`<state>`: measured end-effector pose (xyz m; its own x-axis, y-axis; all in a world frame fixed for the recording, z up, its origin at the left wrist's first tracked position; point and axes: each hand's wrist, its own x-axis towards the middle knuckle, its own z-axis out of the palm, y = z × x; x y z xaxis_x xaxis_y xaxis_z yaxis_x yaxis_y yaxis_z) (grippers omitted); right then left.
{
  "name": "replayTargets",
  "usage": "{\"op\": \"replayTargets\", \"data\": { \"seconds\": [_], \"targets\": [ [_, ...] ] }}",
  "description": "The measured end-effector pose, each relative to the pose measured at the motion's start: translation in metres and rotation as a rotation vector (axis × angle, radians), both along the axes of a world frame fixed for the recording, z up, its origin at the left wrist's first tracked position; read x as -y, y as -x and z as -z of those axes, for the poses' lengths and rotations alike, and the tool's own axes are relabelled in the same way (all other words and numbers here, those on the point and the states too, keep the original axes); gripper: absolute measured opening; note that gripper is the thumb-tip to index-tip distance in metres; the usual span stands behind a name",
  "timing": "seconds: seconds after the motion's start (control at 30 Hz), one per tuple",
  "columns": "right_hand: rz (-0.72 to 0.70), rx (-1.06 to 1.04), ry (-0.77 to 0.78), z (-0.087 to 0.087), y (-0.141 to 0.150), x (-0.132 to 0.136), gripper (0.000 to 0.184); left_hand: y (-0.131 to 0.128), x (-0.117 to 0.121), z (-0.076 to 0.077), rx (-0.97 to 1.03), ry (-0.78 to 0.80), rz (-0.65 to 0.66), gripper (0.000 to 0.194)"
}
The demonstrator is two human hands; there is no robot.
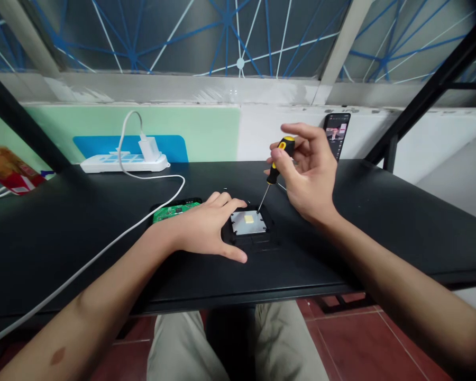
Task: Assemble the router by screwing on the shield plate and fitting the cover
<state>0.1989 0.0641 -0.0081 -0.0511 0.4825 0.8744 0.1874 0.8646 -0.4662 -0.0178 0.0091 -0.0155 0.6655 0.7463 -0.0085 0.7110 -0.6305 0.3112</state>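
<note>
My right hand (pixel 307 169) grips a black and yellow screwdriver (pixel 275 169) by its handle, the shaft slanting down to the left. Its tip meets the upper right corner of a silver metal plate (pixel 241 226) with a pale yellow square (pixel 248 218) in its middle. That plate sits inside a black plastic housing (pixel 257 242) on the table. Fingers spread, my left hand (pixel 212 225) rests along the housing's left side, thumb and forefinger reaching around it. Partly behind this hand lies a green circuit board (pixel 174 211) in a black shell.
A white power strip (pixel 122 163) with a plugged-in charger (pixel 149 148) stands at the back left. Its white cable (pixel 115 244) runs across the black table (pixel 400 222). A phone (pixel 337 132) leans on the wall behind my right hand. A red and orange packet (pixel 11 168) lies far left.
</note>
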Motion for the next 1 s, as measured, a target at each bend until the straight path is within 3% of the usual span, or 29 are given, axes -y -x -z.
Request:
{"op": "replayTargets", "data": {
  "seconds": [0.27,0.63,0.83,1.0],
  "targets": [
    [-0.124,0.011,0.110,0.004,-0.002,0.000,0.029,-0.001,0.000,-0.001,0.007,0.014,-0.006,0.101],
    [-0.005,0.102,-0.013,0.012,-0.003,-0.012,0.055,-0.001,0.000,-0.001,-0.005,-0.008,-0.004,0.101],
    [0.059,0.029,-0.008,0.014,-0.003,-0.011,0.049,0.000,-0.001,0.000,-0.008,-0.014,0.006,0.103],
    [-0.026,0.032,0.049,0.012,0.000,-0.003,0.035,0.000,-0.001,0.000,0.001,-0.008,0.003,0.102]
  ]
}}
